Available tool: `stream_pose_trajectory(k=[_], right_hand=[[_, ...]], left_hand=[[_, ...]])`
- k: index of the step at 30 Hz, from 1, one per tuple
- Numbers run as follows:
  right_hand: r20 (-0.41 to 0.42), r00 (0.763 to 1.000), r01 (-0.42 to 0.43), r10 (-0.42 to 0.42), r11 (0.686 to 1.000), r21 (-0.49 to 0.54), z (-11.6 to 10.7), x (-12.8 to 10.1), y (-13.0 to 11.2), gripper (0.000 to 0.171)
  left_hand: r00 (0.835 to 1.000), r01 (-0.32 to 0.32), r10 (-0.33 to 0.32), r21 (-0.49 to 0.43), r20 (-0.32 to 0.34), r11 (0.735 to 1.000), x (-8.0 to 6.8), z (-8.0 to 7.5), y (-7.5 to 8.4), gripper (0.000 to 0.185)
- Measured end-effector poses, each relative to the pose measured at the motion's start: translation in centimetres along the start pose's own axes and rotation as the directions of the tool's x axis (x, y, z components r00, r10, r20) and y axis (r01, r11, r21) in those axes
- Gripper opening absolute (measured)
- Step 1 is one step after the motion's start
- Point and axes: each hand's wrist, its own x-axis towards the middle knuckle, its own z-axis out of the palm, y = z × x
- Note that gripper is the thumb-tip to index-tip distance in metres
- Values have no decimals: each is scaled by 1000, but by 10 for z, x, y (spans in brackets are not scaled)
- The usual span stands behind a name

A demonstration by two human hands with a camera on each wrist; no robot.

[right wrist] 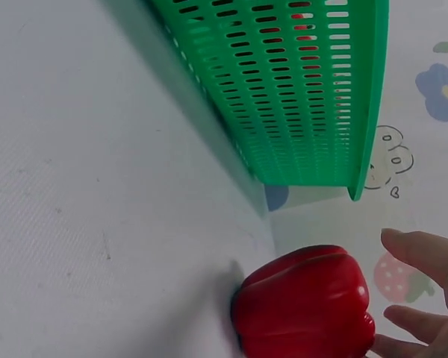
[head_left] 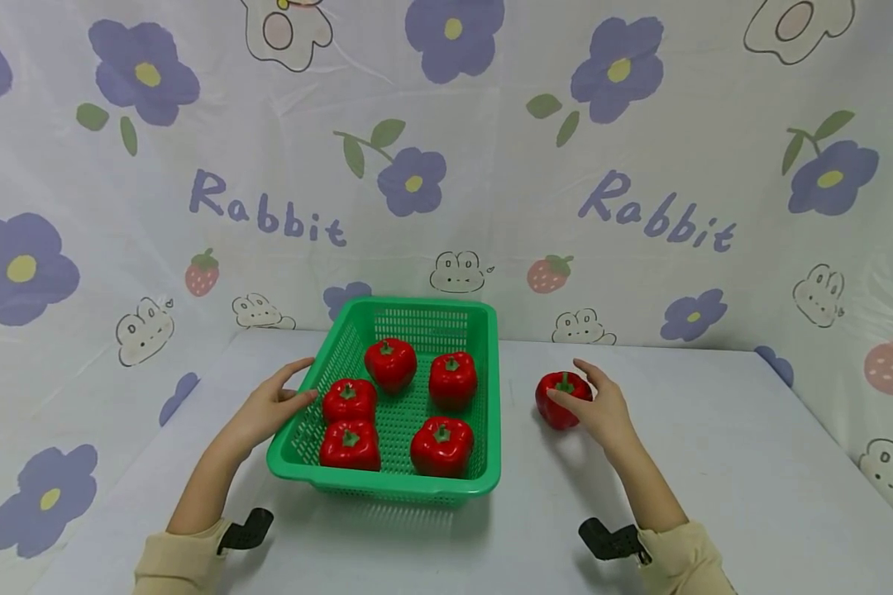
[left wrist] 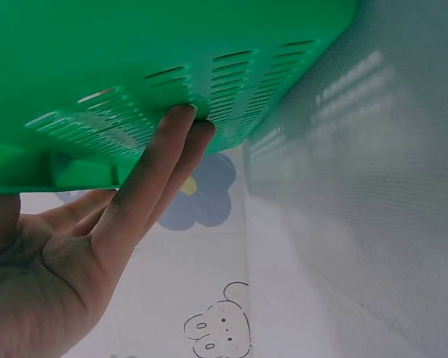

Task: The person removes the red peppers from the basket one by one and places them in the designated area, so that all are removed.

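Note:
A green slotted basket (head_left: 494, 413) stands on the white table and holds several red bell peppers (head_left: 390, 364). My left hand (head_left: 279, 403) lies against the basket's left outer wall (left wrist: 172, 67), its straight fingers (left wrist: 160, 160) touching the slots. One more red pepper (head_left: 561, 403) stands on the table right of the basket. My right hand (head_left: 591, 398) cups it from the right, with the thumb at its near side. In the right wrist view the pepper (right wrist: 306, 306) sits beside the basket wall (right wrist: 299, 89), and a gap shows between it and the upper finger (right wrist: 425, 250).
The table (head_left: 714, 463) is draped in white cloth. A cloth printed with flowers, rabbits and strawberries (head_left: 640, 207) hangs along the back and both sides. Bare cloth lies in front of the basket and to the right of the loose pepper.

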Motion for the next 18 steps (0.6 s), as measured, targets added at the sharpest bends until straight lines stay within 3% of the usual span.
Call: stream_pose_trajectory(k=[18], right_hand=[[-47,996,73,-72,997,27,-1,0,-26,71]], left_hand=[[1000,0,0,-10,1,1000,-1,0,0,65]])
